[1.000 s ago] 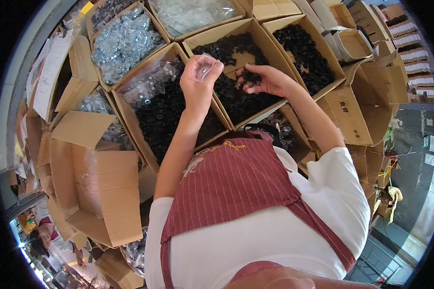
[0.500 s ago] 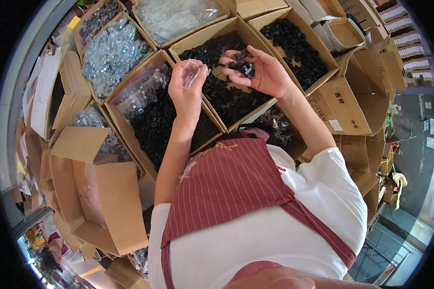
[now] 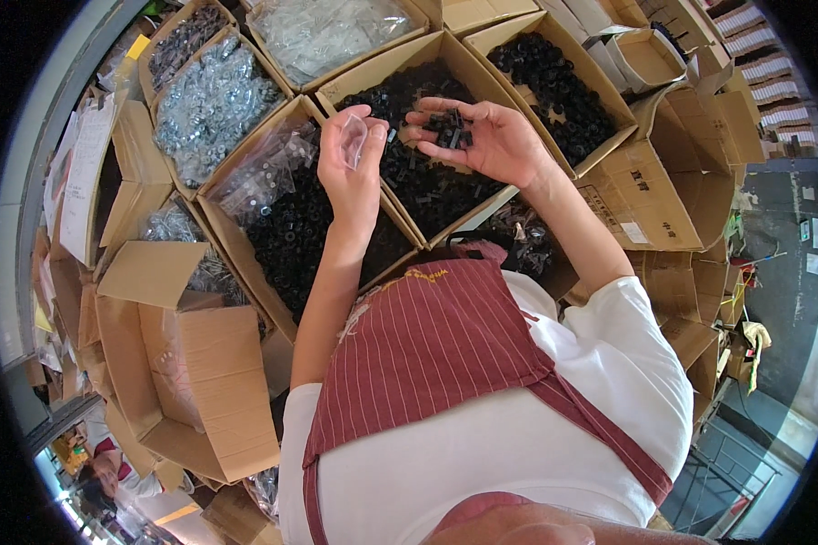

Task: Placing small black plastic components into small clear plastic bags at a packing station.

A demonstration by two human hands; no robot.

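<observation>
My left hand [image 3: 347, 186] is closed round a small clear plastic bag [image 3: 353, 141], its mouth spread between fingers and thumb. A small black piece [image 3: 392, 135] shows at the tip of its thumb. To the right, my right hand [image 3: 503, 143] is turned palm up with curled fingers, cupping several small black pieces [image 3: 451, 129]. Both hands hover over a cardboard box [image 3: 471, 215] of loose black parts [image 3: 441, 186]. Below my left wrist, another box holds black ring-like parts [image 3: 286, 241] and filled clear bags [image 3: 268, 168].
Further boxes crowd round: bagged metal parts [image 3: 214, 113] at left, clear bags [image 3: 332, 36] at the back, black rings [image 3: 545, 91] at right. An open carton [image 3: 232, 391] stands by my left elbow, another carton [image 3: 645, 195] beyond my right forearm. Another person [image 3: 109, 465] appears far lower left.
My right hand has shifted slightly left, and the black pieces in it lie differently. A small black piece now shows by my left thumb. The person at lower left has come further into view.
</observation>
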